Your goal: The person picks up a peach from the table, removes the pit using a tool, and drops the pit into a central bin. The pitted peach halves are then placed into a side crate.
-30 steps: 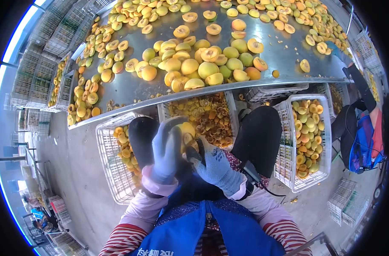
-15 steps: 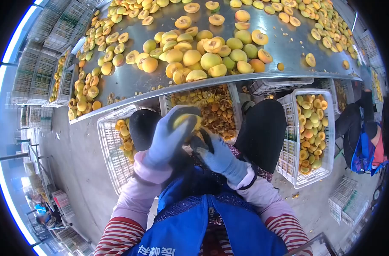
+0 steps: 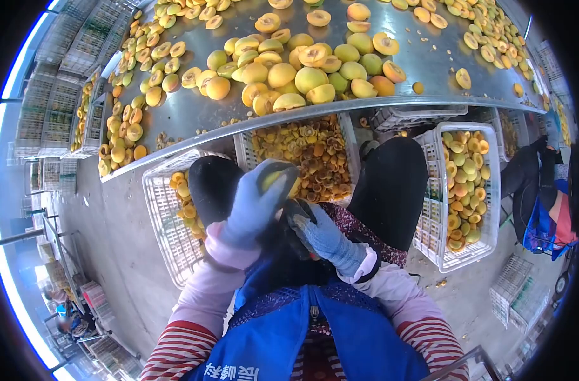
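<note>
My left hand (image 3: 250, 202), in a blue glove with a dark palm, is closed around a yellow peach (image 3: 278, 180) above my lap. Just to its right and lower, my right hand (image 3: 324, 236), gloved alike, has its fingers curled together. A small reddish end shows below that palm, but I cannot make out the thing it belongs to. Beyond both hands, a heap of yellow peaches (image 3: 283, 76), some whole-looking and some halved, lies along the near edge of the metal table (image 3: 423, 70).
Under the table edge, a white crate (image 3: 351, 136) holds brownish fruit scraps. Crates of peach halves stand left (image 3: 159, 203) and right (image 3: 437, 190) of my knees. A co-worker (image 3: 543, 203) sits at the far right. Stacked crates (image 3: 60, 108) line the left side.
My right hand has moved slightly down, and its fingers have drawn in. The left hand stays near the same place with the peach. The view has shifted a little.
</note>
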`<control>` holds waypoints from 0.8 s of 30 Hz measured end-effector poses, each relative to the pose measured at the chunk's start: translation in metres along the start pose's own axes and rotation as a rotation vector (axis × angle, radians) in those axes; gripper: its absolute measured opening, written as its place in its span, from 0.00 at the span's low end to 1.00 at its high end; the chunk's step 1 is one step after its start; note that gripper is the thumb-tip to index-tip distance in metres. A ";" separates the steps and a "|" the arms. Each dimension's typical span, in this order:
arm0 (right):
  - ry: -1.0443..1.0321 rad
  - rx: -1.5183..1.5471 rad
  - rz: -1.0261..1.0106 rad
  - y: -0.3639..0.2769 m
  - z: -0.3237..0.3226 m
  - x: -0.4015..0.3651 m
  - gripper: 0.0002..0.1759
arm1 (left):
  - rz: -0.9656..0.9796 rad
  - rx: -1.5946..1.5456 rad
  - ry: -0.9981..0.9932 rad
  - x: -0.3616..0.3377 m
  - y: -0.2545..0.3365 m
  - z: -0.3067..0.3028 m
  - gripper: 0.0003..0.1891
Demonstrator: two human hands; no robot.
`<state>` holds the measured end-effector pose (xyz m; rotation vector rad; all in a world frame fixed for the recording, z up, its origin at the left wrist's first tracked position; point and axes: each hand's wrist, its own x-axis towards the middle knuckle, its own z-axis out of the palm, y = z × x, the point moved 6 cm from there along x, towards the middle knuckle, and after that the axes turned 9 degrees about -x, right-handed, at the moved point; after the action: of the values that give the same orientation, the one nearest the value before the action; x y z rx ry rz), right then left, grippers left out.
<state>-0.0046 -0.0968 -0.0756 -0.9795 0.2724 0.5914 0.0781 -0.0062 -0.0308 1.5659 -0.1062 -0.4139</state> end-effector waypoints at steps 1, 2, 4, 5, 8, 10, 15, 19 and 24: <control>0.009 -0.047 0.026 -0.001 0.001 -0.001 0.14 | -0.086 -0.111 -0.032 0.000 -0.002 -0.001 0.12; 0.021 0.005 0.012 -0.004 0.002 -0.002 0.14 | -0.169 -0.221 -0.065 -0.001 -0.001 0.000 0.12; 0.045 0.111 -0.012 -0.006 0.005 -0.003 0.14 | -0.172 -0.326 -0.049 -0.006 0.009 0.005 0.12; -0.015 0.140 0.033 0.002 0.003 -0.002 0.12 | -0.167 -0.305 -0.041 -0.005 0.005 0.003 0.12; -0.053 -0.115 -0.100 0.016 -0.011 0.005 0.22 | -0.050 -0.251 0.035 -0.006 -0.004 0.003 0.12; 0.103 -0.739 -0.533 -0.009 0.004 -0.004 0.23 | 0.071 -0.218 0.113 -0.009 -0.002 0.004 0.11; 0.206 -0.847 -0.495 0.011 -0.009 -0.007 0.20 | 0.007 -0.172 0.148 -0.011 -0.009 0.005 0.11; -0.110 0.066 0.011 0.015 0.004 -0.009 0.16 | 0.056 -0.099 0.136 -0.017 -0.001 0.003 0.10; -0.272 0.296 0.151 0.012 0.017 -0.018 0.19 | 0.198 -0.015 0.065 -0.016 0.001 0.006 0.11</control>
<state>-0.0266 -0.0839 -0.0662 -0.5887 0.1852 0.7891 0.0617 -0.0064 -0.0266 1.5360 -0.2058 -0.2075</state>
